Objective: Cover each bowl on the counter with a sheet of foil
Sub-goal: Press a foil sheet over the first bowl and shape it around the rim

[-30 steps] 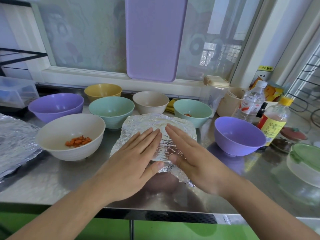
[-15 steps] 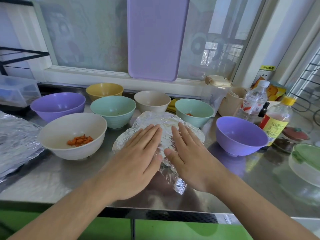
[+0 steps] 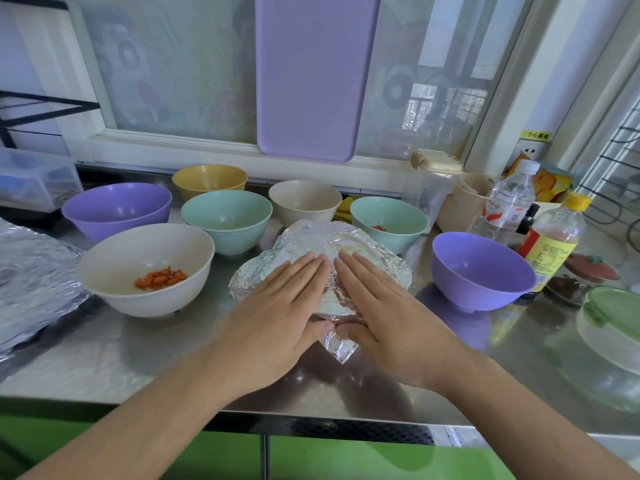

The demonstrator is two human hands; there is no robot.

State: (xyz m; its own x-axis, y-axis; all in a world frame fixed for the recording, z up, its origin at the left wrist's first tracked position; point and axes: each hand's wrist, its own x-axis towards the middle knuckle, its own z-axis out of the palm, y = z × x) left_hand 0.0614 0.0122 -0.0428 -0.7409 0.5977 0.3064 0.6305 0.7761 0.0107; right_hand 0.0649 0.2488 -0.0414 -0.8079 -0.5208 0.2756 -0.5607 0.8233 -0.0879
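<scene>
Head view | both hands flat, fingers straight: left hand point(image 3: 277, 317), right hand point(image 3: 391, 317) pressing foil sheet point(image 3: 332, 244) over a bowl mid-counter point(image 3: 104, 355) | tip: I'd work outward and crimp foil under the rim, gently, it tears | seven bowls still uncovered

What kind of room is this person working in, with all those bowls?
Most likely a home kitchen. The bowls stand on a steel counter under a window, a purple chopping board leans against the glass, and a sauce bottle with a yellow cap stands at the right beside a water bottle.
</scene>
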